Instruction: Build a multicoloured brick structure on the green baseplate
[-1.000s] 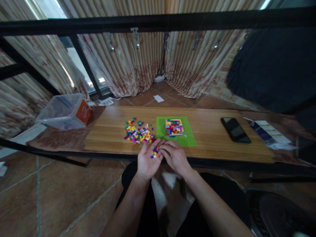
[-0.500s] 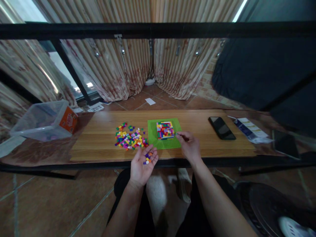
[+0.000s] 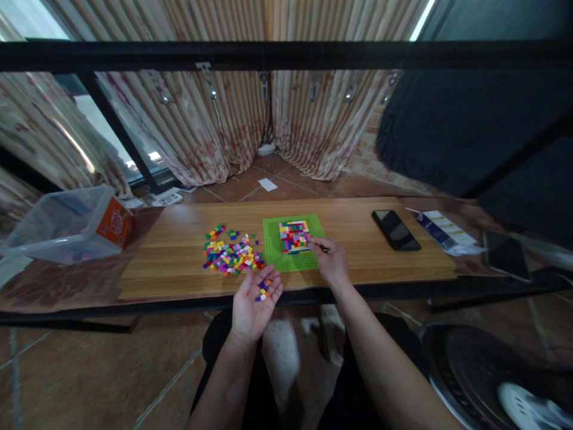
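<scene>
My left hand (image 3: 253, 301) lies palm up at the table's near edge, fingers loosely cupped, with several small coloured bricks (image 3: 262, 288) resting in it. My right hand (image 3: 330, 260) reaches over the green baseplate (image 3: 272, 251); its fingertips are pinched together beside the right edge of the multicoloured block of stacked bricks (image 3: 293, 236). What the pinch holds is too small to make out. A loose pile of coloured bricks (image 3: 230, 254) lies on the wood left of the baseplate.
A wooden table top (image 3: 179, 263) carries a black phone (image 3: 396, 229) and a printed leaflet (image 3: 443, 232) on the right. A clear plastic tub (image 3: 67, 224) with an orange label sits at far left. A black bar (image 3: 286, 55) crosses overhead. Curtains hang behind.
My right hand left the left palm and reached forward to the right side of the brick block on the baseplate. The left hand stayed cupped with its bricks.
</scene>
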Action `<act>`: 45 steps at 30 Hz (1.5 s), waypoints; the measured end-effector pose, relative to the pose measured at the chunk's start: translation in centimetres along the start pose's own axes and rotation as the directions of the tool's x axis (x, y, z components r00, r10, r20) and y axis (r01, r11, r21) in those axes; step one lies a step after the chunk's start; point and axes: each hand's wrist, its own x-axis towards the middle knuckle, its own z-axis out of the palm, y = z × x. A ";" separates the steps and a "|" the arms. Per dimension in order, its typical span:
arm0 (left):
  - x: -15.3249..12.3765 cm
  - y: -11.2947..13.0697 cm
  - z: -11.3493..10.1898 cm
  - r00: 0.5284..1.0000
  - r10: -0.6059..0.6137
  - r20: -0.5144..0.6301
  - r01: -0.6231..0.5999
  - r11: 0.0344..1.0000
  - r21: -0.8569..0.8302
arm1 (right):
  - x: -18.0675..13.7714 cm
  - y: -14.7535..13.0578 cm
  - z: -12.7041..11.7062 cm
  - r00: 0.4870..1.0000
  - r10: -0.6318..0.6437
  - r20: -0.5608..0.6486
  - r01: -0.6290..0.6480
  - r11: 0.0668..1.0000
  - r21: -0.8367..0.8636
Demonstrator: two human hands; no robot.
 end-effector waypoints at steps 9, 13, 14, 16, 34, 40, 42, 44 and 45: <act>0.1 -0.1 -0.2 1.000 -0.004 -0.013 0.005 1.000 0.009 | 0.6 0.0 0.7 0.974 0.225 0.012 -0.216 0.919 0.330; 0.1 -0.1 -0.1 1.000 -0.006 -0.016 0.006 1.000 0.010 | 0.8 -0.7 0.6 0.956 0.292 0.033 -0.283 0.886 0.368; 0.1 -0.2 -0.1 1.000 -0.006 -0.014 0.006 1.000 0.012 | 0.8 -0.8 0.6 0.953 0.302 0.035 -0.293 0.879 0.377; 0.0 -0.2 0.0 1.000 -0.005 -0.014 0.005 1.000 0.017 | 0.9 -1.1 0.6 0.948 0.316 0.041 -0.306 0.870 0.386; 0.1 -0.4 -0.3 0.999 -0.009 0.031 0.010 0.999 -0.032 | 0.3 -0.5 1.2 0.986 0.145 -0.086 -0.126 0.972 0.196; 0.2 -0.4 -0.5 0.998 0.010 0.057 -0.007 0.998 -0.061 | -4.8 -4.7 0.6 0.880 -0.318 0.352 0.325 0.945 0.040; 0.3 -0.4 -0.5 0.996 0.007 0.083 -0.002 0.998 -0.060 | -7.1 -5.8 0.9 0.746 -0.377 0.549 0.416 0.907 0.058; 0.3 -0.4 -0.6 0.995 -0.013 0.096 0.017 0.999 -0.040 | -8.7 -6.2 1.5 0.638 -0.420 0.646 0.536 0.844 0.019; 0.3 -0.4 -0.6 0.995 -0.022 0.098 0.025 0.999 -0.029 | -9.2 -6.2 1.8 0.607 -0.427 0.670 0.586 0.810 -0.015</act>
